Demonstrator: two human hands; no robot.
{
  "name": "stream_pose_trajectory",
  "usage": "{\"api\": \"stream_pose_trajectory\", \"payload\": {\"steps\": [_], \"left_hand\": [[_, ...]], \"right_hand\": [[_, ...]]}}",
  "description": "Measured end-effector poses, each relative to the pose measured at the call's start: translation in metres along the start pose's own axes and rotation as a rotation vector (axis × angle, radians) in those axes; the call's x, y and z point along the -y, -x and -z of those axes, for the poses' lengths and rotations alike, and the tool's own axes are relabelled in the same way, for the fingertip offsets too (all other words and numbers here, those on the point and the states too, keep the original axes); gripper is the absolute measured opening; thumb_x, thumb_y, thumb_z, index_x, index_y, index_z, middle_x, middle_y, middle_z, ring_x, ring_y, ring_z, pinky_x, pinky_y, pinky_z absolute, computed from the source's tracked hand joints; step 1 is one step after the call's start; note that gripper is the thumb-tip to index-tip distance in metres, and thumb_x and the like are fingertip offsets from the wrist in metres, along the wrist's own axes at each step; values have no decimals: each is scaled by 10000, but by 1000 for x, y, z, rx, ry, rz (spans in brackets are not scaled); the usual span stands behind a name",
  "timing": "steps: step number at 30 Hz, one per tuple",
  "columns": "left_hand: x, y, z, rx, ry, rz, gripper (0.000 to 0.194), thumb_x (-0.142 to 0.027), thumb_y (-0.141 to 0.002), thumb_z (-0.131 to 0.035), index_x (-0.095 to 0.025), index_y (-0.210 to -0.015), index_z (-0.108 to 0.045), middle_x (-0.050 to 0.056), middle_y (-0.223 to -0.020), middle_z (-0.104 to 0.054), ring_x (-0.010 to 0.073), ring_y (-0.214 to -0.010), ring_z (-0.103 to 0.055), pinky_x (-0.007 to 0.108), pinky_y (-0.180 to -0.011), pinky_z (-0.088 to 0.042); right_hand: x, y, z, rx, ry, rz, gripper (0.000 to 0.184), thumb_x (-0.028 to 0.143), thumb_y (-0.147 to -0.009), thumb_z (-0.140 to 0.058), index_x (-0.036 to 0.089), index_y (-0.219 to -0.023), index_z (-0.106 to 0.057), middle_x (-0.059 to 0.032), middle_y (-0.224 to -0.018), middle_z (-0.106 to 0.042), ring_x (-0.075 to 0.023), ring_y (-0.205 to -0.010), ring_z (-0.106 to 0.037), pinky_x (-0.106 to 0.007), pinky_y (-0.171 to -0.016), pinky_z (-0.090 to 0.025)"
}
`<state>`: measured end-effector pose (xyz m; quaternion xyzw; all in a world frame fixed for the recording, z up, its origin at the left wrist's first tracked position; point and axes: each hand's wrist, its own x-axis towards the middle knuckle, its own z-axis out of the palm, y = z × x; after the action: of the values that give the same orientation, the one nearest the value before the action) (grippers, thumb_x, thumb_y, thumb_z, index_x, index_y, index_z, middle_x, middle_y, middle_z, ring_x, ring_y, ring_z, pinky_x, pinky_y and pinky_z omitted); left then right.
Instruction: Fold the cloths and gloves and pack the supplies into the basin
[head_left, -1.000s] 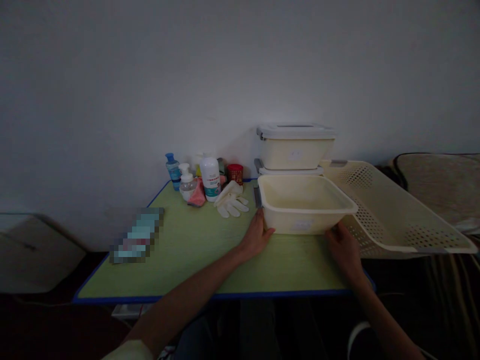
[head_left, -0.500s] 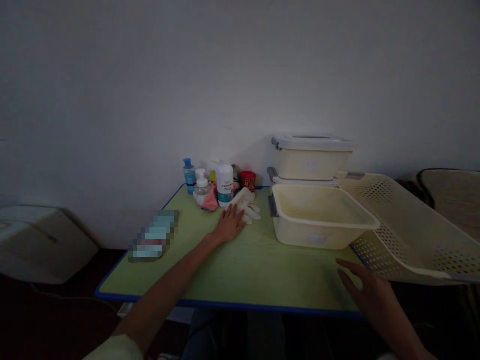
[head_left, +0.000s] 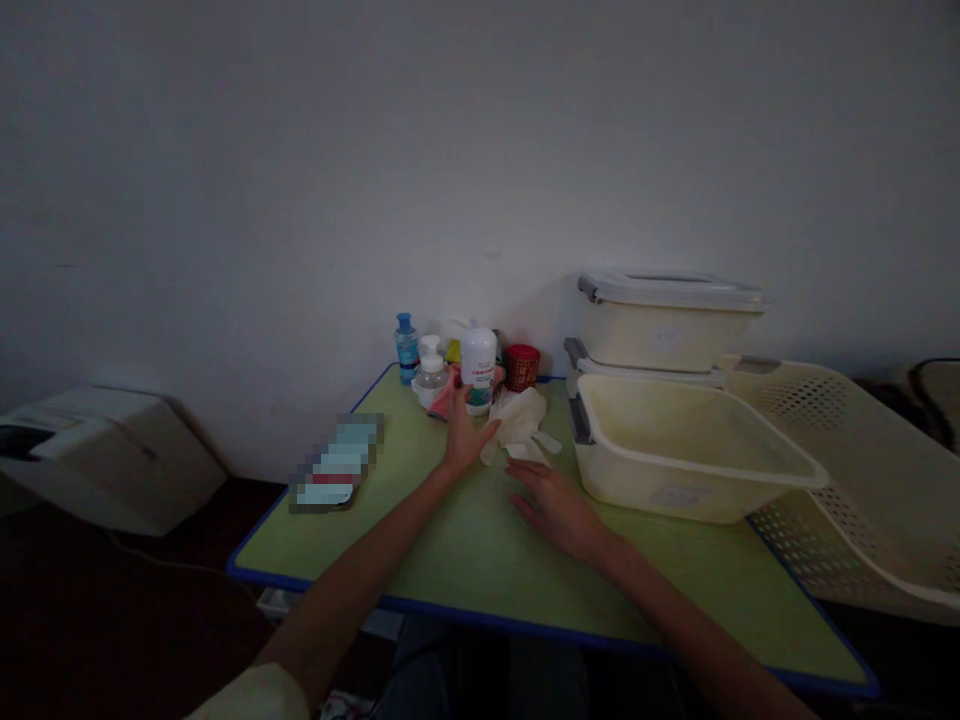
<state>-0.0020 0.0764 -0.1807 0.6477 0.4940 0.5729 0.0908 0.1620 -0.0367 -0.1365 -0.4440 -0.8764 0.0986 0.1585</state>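
Head view: a limp, thin, pale glove (head_left: 523, 412) is spread on the smooth green tabletop (head_left: 457, 545), just beyond the fingertips of the right hand (head_left: 559, 508) and beside the thumb of the left hand (head_left: 466, 440). On the left hand, thumb and fingers are held apart; whether the glove is touched cannot be told. The right thumb is parted from its extended fingers. Beyond the left fingers, a rounded white plastic bottle (head_left: 478, 362) and soft pink cloth (head_left: 444, 398) are seen; right of both hands' fingers, a rectangular cream tub (head_left: 694, 495) is placed. Compared with the earlier frame, the right hand has been brought from the tub's front to the glove, whose fingers are now more splayed
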Motion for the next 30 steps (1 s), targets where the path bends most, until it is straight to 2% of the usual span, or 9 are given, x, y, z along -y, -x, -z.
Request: {"api": "stream_pose_trajectory", "payload": {"steps": [2,4,7,9,13,17,24,30], "left_hand": [[2,-18,1,-112,130,-15,768,-203,-559,-735,-179,-1221,-347,133,-1220,-417,278,-1166,-417,453,-978,-344],[2,-39,3,-114,176,-38,849,-220,-535,-752,-192,-1256,-303,139,-1264,-389,277,-1199,-395,442,-992,-335],[3,-64,1,-77,255,-12,983,-264,-537,-759,-202,-1330,-181,150,-1316,-353,269,-1233,-377,413,-996,-347],[5,-72,-3,-44,278,39,1052,-268,-538,-760,-176,-1358,-108,175,-1340,-332,283,-1257,-351,421,-1021,-317],[14,-68,-15,-15,211,9,966,-178,-580,-718,-126,-1353,-140,196,-1389,-277,310,-1314,-244,436,-1079,-216],[18,-61,-21,-33,202,-31,909,-98,-600,-668,-153,-1345,-150,161,-1430,-221,280,-1347,-164,408,-1108,-158],[12,-59,-18,-29,192,-30,825,-175,-634,-658,-115,-1316,-198,166,-1410,-250,300,-1346,-155,402,-1107,-151],[8,-50,-13,-4,166,-38,880,-167,-585,-676,-152,-1321,-195,171,-1414,-254,287,-1351,-158,435,-1102,-144]], "right_hand": [[-8,-24,-10,28,54,9,464,223,-844,-475,96,-1289,-443,-145,-1381,-389,-239,-1291,-323,-387,-1046,-296],[-17,-39,-19,56,124,-24,509,284,-856,-468,136,-1337,-387,-129,-1425,-314,-272,-1324,-238,-437,-1060,-246],[-27,-46,-29,64,168,-77,507,376,-887,-388,145,-1338,-391,-128,-1419,-325,-293,-1308,-270,-456,-1054,-238],[-29,-45,-31,62,173,-90,506,395,-891,-362,146,-1330,-406,-122,-1415,-337,-289,-1301,-288,-446,-1054,-239],[-28,-42,-30,63,163,-117,515,405,-883,-366,165,-1339,-391,-107,-1426,-320,-269,-1309,-278,-432,-1055,-238],[-27,-44,-31,49,162,-114,501,390,-879,-380,162,-1324,-413,-103,-1416,-341,-262,-1304,-291,-418,-1053,-245],[-26,-47,-33,-23,197,-192,472,356,-889,-364,116,-1287,-447,-118,-1365,-421,-257,-1272,-345,-417,-1045,-254],[-28,-47,-34,-55,215,-260,490,345,-887,-371,47,-1270,-439,-164,-1364,-408,-293,-1263,-343,-446,-1033,-254]]}}
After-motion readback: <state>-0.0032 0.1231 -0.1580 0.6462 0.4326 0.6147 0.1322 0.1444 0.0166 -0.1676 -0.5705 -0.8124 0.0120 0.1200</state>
